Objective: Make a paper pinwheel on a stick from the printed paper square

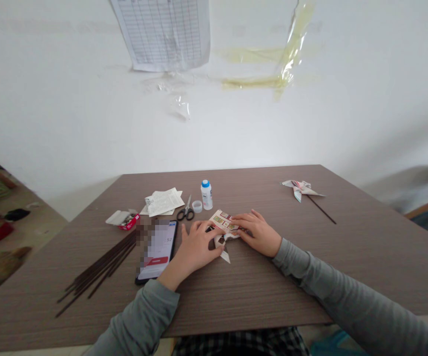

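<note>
Near the front middle of the brown table, a printed paper piece (221,220) with cut, partly folded flaps lies between my hands. My left hand (198,245) is on its left side, the fingers curved over the paper and the thumb at a lower flap. On the right edge, my right hand (259,234) has its fingers closed on the paper. Parts of the paper are hidden under the fingers. Just behind are scissors (186,213), a small clear cap (197,206) and a white bottle with a blue lid (206,196).
A phone (158,252) and dark thin sticks (101,264) lie at the left. Behind them are a small red box (128,222) and printed paper sheets (164,201). A paper pinwheel on a stick (301,189) rests at the back right. A wall rises behind the table (347,257).
</note>
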Tool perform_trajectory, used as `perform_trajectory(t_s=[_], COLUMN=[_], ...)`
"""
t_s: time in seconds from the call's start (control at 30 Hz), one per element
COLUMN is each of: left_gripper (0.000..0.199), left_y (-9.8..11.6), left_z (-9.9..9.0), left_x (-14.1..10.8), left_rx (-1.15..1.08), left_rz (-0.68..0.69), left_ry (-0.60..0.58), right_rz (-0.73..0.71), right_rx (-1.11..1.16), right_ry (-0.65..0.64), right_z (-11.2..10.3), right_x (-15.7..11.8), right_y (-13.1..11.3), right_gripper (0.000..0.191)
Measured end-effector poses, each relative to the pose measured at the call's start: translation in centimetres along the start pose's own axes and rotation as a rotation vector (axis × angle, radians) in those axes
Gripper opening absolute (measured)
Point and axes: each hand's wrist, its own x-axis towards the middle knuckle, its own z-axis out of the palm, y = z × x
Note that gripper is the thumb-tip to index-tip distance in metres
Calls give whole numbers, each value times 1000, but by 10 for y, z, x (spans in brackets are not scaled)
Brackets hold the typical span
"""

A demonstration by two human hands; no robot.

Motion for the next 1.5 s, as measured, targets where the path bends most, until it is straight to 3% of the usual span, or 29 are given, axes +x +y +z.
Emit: perform_trajectory(t_s=[0.13, 0.37, 0.77, 0.97, 1.2, 1.5], left_gripper=[43, 53, 50, 53, 48, 44], left_y=[2, 5, -19, -25, -23, -14], left_z=[0, 1, 5, 10, 14, 16], left_x=[-2, -1, 2, 5, 7, 3], left_rx=[-12, -24, -22, 21, -27, -24], left_rz=[5, -21, -6, -35, -17, 57], left_ry=[-1, 21, 114, 175, 231, 214], right_rz=[7, 20, -16, -39, -14, -68], right_rx=[1, 0, -35, -40, -92, -103], right_ry=[-107, -153, -76, -39, -133, -67], right_z=[-2, -4, -5, -4, -3, 1], right_x=[0, 0, -2, -2, -3, -5], right_y=[1, -4, 2, 6, 0, -7], right_gripper=[40, 37, 29, 43, 45, 40])
